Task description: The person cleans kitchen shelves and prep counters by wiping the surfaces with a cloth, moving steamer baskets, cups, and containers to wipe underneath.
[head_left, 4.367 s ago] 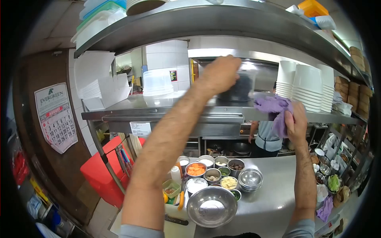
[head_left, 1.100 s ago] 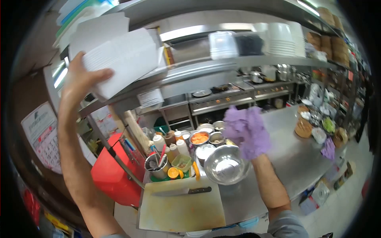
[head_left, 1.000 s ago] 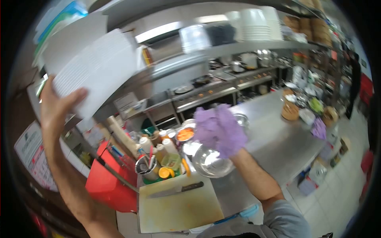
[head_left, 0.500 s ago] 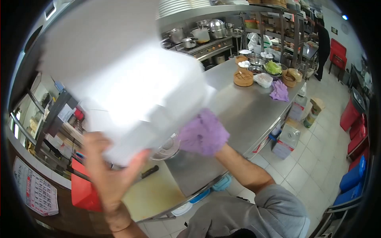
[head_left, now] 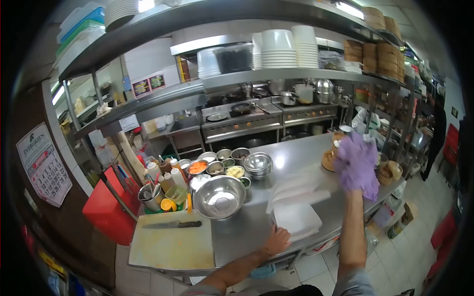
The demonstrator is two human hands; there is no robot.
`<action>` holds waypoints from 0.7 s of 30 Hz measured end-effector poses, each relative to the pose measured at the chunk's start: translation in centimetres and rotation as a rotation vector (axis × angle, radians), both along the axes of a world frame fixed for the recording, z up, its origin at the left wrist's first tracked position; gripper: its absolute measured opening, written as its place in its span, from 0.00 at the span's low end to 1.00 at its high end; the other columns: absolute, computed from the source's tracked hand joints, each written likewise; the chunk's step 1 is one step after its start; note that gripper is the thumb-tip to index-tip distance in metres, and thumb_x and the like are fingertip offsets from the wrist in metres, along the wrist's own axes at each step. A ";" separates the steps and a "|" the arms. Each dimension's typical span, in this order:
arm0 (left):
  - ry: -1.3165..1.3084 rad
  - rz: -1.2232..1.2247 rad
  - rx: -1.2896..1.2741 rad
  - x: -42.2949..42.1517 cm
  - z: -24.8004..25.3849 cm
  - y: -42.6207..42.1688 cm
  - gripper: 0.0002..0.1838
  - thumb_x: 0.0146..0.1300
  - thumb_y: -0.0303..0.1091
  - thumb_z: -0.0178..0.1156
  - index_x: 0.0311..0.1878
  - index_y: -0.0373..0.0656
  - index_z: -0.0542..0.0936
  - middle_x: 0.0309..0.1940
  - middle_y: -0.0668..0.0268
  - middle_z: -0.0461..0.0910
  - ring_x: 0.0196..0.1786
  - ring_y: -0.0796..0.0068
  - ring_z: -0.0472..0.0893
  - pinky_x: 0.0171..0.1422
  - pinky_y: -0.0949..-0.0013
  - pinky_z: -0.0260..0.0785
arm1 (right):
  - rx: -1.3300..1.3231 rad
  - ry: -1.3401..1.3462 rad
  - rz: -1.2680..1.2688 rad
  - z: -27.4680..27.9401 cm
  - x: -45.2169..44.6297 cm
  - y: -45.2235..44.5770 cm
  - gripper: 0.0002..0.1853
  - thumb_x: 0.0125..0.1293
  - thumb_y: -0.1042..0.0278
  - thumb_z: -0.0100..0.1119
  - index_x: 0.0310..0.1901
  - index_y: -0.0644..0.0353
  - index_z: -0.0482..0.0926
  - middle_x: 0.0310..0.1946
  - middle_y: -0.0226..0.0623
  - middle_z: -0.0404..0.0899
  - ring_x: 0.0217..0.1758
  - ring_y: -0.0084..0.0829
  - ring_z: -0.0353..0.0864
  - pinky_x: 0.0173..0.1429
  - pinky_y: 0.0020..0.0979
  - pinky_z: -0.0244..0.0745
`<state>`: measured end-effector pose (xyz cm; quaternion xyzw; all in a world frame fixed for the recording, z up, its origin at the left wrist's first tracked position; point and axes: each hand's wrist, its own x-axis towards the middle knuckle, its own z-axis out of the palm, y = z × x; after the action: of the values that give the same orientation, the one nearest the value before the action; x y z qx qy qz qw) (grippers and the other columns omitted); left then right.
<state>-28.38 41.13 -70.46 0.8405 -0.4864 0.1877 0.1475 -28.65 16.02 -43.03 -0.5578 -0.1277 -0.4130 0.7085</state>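
A white takeout box (head_left: 296, 220) sits on the steel counter with its lid side (head_left: 298, 191) blurred by motion. My left hand (head_left: 278, 241) grips the box's near left corner, fingers closed. Farther right, my right hand (head_left: 356, 160) in a purple glove is stretched out over the counter's far right part, in front of a bamboo steamer (head_left: 329, 161). Its fingers look extended and I see nothing held, though the glove covers what lies behind it.
Left of the box stand a large steel bowl (head_left: 219, 197), several small bowls of ingredients and squeeze bottles (head_left: 178, 178). A knife (head_left: 173, 224) lies on the cutting board (head_left: 170, 249). Overhead runs a steel shelf (head_left: 296, 75) with stacked containers. Stoves (head_left: 242, 126) line the back.
The white box has come down from close before the camera onto the counter. My right hand has left it and reached out to the right. The view has swung left.
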 end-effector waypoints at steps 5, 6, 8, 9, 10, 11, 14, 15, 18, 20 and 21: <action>0.080 0.052 0.024 0.9 -2.3 0.5 0.24 0.55 0.45 0.60 0.50 0.39 0.72 0.49 0.58 0.69 0.55 0.57 0.67 0.65 0.45 0.53 | 0.145 -0.382 0.395 11.1 12.0 10.3 0.16 0.69 0.68 0.44 0.56 0.63 0.66 0.48 0.38 0.73 0.46 0.32 0.75 0.49 0.30 0.72; 0.084 0.010 -0.037 0.4 -1.6 1.5 0.26 0.53 0.44 0.62 0.52 0.39 0.71 0.51 0.56 0.68 0.58 0.57 0.65 0.66 0.43 0.52 | 0.098 -0.423 0.252 12.9 14.0 12.7 0.15 0.70 0.69 0.42 0.55 0.64 0.67 0.48 0.38 0.73 0.45 0.31 0.75 0.51 0.30 0.72; 0.135 -0.047 -0.186 -0.7 1.3 4.7 0.28 0.51 0.41 0.65 0.54 0.41 0.71 0.55 0.53 0.66 0.61 0.54 0.63 0.65 0.40 0.53 | -0.024 -0.546 0.133 16.4 14.7 19.1 0.14 0.71 0.68 0.42 0.53 0.64 0.70 0.45 0.37 0.75 0.43 0.31 0.75 0.53 0.31 0.71; 0.128 -0.015 -0.196 -0.4 2.1 7.6 0.28 0.51 0.41 0.65 0.54 0.41 0.71 0.55 0.53 0.66 0.61 0.54 0.63 0.65 0.40 0.53 | -0.087 -0.624 0.107 17.8 14.6 22.2 0.13 0.70 0.67 0.44 0.52 0.62 0.71 0.44 0.36 0.76 0.41 0.31 0.76 0.52 0.31 0.71; 0.082 0.057 -0.336 0.0 2.6 11.0 0.28 0.49 0.41 0.66 0.53 0.40 0.72 0.55 0.53 0.66 0.60 0.53 0.63 0.65 0.43 0.54 | -0.083 -0.630 0.137 18.7 15.4 24.7 0.13 0.70 0.67 0.44 0.52 0.62 0.71 0.44 0.36 0.76 0.41 0.31 0.76 0.52 0.31 0.71; 0.036 0.124 -0.475 0.2 3.2 14.9 0.28 0.48 0.41 0.67 0.52 0.40 0.73 0.55 0.52 0.67 0.59 0.52 0.64 0.65 0.45 0.55 | -0.257 -0.622 -0.077 19.3 16.2 26.8 0.14 0.69 0.64 0.45 0.49 0.63 0.73 0.42 0.39 0.78 0.41 0.34 0.77 0.52 0.32 0.71; 0.066 0.448 -0.548 1.5 7.4 30.8 0.29 0.50 0.38 0.67 0.54 0.37 0.71 0.54 0.49 0.68 0.59 0.47 0.66 0.63 0.50 0.59 | -0.693 -0.457 -0.392 20.5 21.1 32.5 0.15 0.67 0.60 0.47 0.44 0.64 0.77 0.39 0.45 0.80 0.42 0.41 0.79 0.52 0.36 0.71; 0.027 0.546 -0.594 1.6 9.8 36.7 0.27 0.49 0.36 0.69 0.50 0.36 0.72 0.51 0.47 0.70 0.57 0.46 0.67 0.62 0.51 0.60 | -0.955 -0.296 -0.504 21.4 22.6 34.5 0.17 0.66 0.58 0.49 0.41 0.65 0.78 0.38 0.49 0.80 0.43 0.45 0.79 0.52 0.38 0.71; -0.323 0.850 -0.668 2.9 15.0 55.8 0.23 0.54 0.34 0.64 0.50 0.35 0.71 0.50 0.49 0.70 0.55 0.48 0.67 0.59 0.51 0.58 | -1.291 -0.030 -0.405 25.2 24.9 42.8 0.19 0.63 0.55 0.52 0.37 0.64 0.81 0.35 0.51 0.81 0.41 0.49 0.80 0.48 0.43 0.73; -0.342 0.887 -0.674 4.6 19.5 60.9 0.24 0.55 0.33 0.64 0.52 0.34 0.70 0.50 0.49 0.69 0.56 0.48 0.65 0.60 0.51 0.57 | -1.476 0.154 -0.342 27.0 26.0 49.9 0.18 0.64 0.53 0.50 0.36 0.60 0.82 0.37 0.48 0.81 0.41 0.48 0.80 0.47 0.43 0.72; -0.407 0.902 -0.667 6.6 20.8 63.1 0.25 0.55 0.33 0.64 0.54 0.34 0.68 0.51 0.48 0.68 0.57 0.47 0.64 0.61 0.51 0.56 | -1.516 -0.004 -0.325 27.2 27.4 54.3 0.19 0.63 0.51 0.51 0.36 0.59 0.82 0.37 0.46 0.82 0.41 0.45 0.80 0.46 0.41 0.73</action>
<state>-21.76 104.23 -49.66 0.8195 -0.0147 0.5317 0.2132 -1.21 70.30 -15.85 -0.9012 -0.2935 -0.3125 0.0637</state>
